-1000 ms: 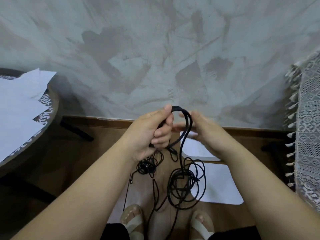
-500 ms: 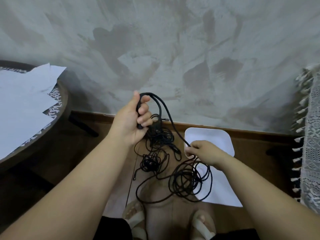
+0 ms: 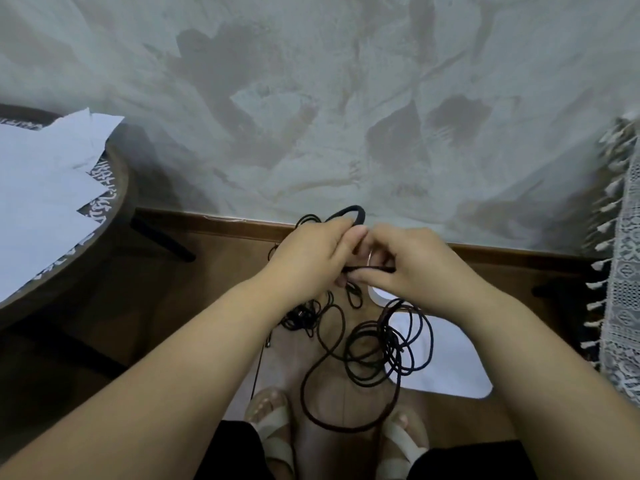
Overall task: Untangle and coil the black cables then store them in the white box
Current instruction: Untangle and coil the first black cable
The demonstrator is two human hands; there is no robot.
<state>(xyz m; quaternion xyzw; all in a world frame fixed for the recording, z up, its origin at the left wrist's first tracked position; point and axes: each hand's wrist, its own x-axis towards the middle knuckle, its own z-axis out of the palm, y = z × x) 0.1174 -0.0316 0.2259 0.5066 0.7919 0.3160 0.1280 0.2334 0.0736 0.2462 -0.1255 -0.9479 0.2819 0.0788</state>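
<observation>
Cables (image 3: 385, 337) hang in a loose black tangle from both my hands, dangling over my sandals (image 3: 273, 424). My left hand (image 3: 311, 261) is curled round a thick loop that arches above the knuckles. My right hand (image 3: 419, 268) touches it, thumb and fingers pinching a thin strand pulled level between them. The white box (image 3: 446, 368) lies on the floor under my right wrist, partly behind the coils.

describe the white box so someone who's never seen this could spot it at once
Follow the wooden skirting board at the foot of the grey wall to the floor below the right hand. The white box lies flat there, partly behind dangling black cables. Its rounded corners set it apart from the sharp-edged white papers on the round table at left.
</observation>
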